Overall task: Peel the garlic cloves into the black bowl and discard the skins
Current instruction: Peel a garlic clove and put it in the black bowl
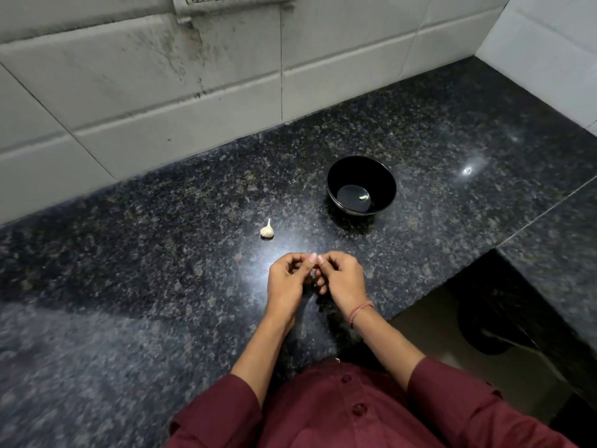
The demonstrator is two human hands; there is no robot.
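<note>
A small white garlic bulb [267, 230] lies on the dark granite counter [161, 253]. To its right stands the black bowl [384, 179], with one peeled clove [363, 197] on its bottom. Nearer to me, my left hand [287, 279] and my right hand [342, 279] meet above the counter, fingers curled toward each other. Between their fingertips they pinch a garlic clove [313, 272], of which only a pale sliver shows; the fingers hide the remainder.
A tiled wall [193, 92] runs along the back of the counter and a second wall closes the right corner. The counter's front edge drops off at the lower right, where a dark round object [491, 334] sits on the floor.
</note>
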